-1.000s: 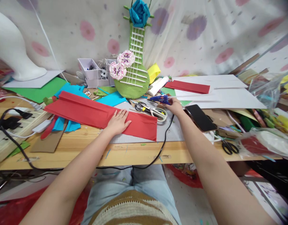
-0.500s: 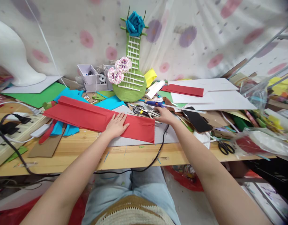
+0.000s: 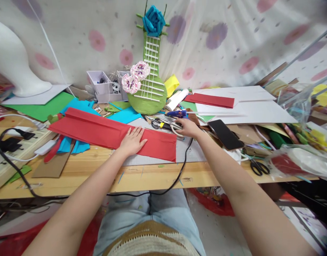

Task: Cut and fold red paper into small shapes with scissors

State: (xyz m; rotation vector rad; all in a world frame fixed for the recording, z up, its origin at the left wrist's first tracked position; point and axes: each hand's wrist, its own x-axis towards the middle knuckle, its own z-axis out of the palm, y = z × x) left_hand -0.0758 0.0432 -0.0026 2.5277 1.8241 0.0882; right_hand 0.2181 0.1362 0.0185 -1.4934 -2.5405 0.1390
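A long folded sheet of red paper (image 3: 99,128) lies slantwise over a grey board (image 3: 188,151) near the table's front. My left hand (image 3: 133,141) rests flat on the red paper, fingers stretched out. Right of the paper, my right hand (image 3: 188,128) has its fingers curled at the pale handles of a pair of scissors (image 3: 176,131); part of the grip is hidden. Beside these lie black-handled scissors (image 3: 156,124) with a yellow mark. Just behind my right hand is a blue glue gun (image 3: 176,113).
A green paper-covered guitar shape (image 3: 147,103) with a blue flower stands at the back. A phone (image 3: 225,134) and black scissors (image 3: 259,167) lie to the right. A power strip (image 3: 9,160) sits left; a black cable (image 3: 176,179) crosses the front edge.
My right hand has shifted slightly, and the pale scissor handles at its fingers have turned a little. My left hand stays on the red paper. The view has tilted slightly.
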